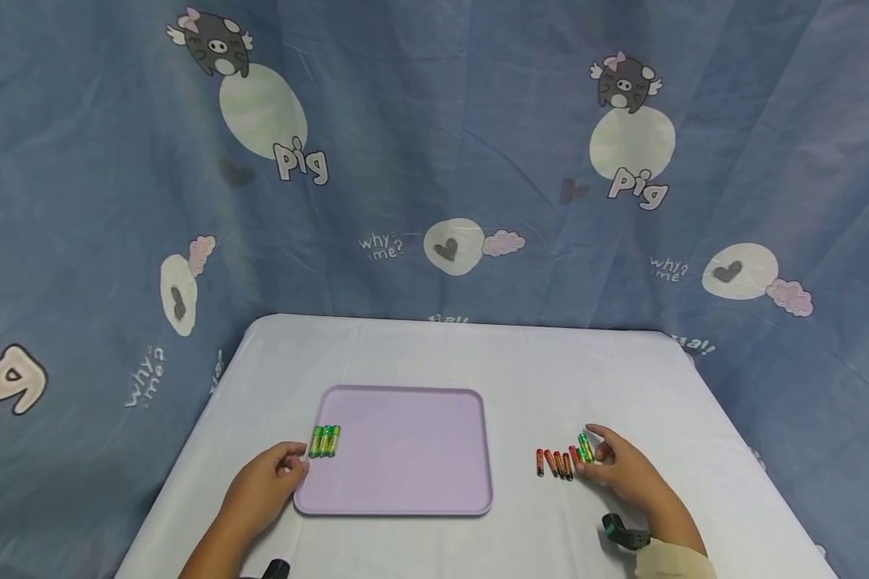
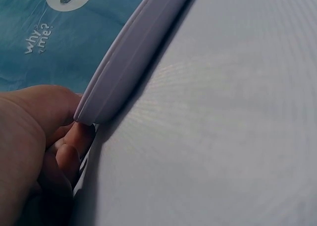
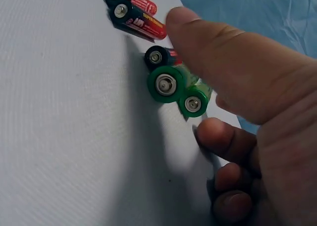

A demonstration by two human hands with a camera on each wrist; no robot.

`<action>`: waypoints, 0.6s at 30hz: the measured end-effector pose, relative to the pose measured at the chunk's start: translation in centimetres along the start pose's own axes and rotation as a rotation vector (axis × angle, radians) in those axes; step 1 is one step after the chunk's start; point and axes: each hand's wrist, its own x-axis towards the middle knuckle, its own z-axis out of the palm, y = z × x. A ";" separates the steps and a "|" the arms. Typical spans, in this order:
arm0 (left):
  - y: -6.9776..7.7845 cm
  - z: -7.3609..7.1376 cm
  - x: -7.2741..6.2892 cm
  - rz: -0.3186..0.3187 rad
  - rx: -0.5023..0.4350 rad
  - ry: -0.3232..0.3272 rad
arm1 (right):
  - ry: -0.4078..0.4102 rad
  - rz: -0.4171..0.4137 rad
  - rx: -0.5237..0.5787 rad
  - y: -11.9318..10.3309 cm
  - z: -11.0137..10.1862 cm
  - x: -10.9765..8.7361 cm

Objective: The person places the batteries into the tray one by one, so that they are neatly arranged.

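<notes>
My left hand (image 1: 264, 490) pinches the left edge of the lilac tray (image 1: 405, 511), thumb at the rim and fingertips under it in the left wrist view. Three green batteries (image 1: 324, 441) lie side by side at the tray's left edge. On the table at right, my right hand (image 1: 626, 474) arches over two green batteries (image 3: 166, 84), thumb and index finger spread apart. Its straight thumb (image 3: 223, 52) passes over their far parts, the tip beside a red-and-black battery (image 3: 141, 23). The other fingers curl loosely to their right.
Several red batteries (image 1: 554, 464) lie in a row left of the right hand. A white cloth (image 1: 529, 362) covers the table, and a blue patterned curtain (image 1: 376, 193) hangs behind it. Dark wrist devices (image 1: 623, 532) show near both wrists.
</notes>
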 end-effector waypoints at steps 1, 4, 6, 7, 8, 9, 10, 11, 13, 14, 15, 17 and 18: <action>0.0 0.0 0.0 0.002 0.001 0.001 | -0.005 -0.005 -0.006 0.1 0.0 0.0; 0.0 0.0 0.1 0.005 -0.002 0.001 | -0.012 -0.012 -0.024 0.2 0.1 0.0; 0.1 0.0 0.1 0.005 -0.004 0.000 | -0.009 -0.011 -0.031 0.2 0.2 0.0; 0.1 0.0 0.1 0.005 -0.004 -0.001 | -0.009 -0.011 -0.027 0.3 0.2 0.0; 0.1 -0.1 0.1 0.004 -0.003 -0.001 | -0.010 -0.010 -0.025 0.3 0.2 0.0; 0.1 -0.1 0.1 0.003 -0.003 -0.001 | -0.008 -0.011 -0.023 0.3 0.2 0.0; 0.2 -0.1 0.1 0.002 -0.001 -0.001 | -0.009 -0.012 -0.022 0.3 0.2 0.0; 0.2 -0.1 0.1 0.001 0.000 -0.002 | -0.009 -0.014 -0.027 0.3 0.2 -0.1; 0.1 0.0 0.1 -0.002 -0.001 -0.004 | -0.012 -0.020 -0.039 0.4 0.2 -0.1; 0.1 0.0 0.1 -0.003 -0.001 -0.005 | -0.013 -0.024 -0.043 0.4 0.2 -0.2; 0.1 0.0 0.1 -0.004 0.000 -0.006 | -0.014 -0.029 -0.048 0.4 0.1 -0.2; 0.1 0.0 0.1 -0.004 -0.004 -0.007 | -0.020 -0.034 -0.055 0.4 0.1 -0.3; 0.1 0.0 0.1 -0.006 -0.007 -0.007 | -0.024 -0.040 -0.052 0.4 0.0 -0.4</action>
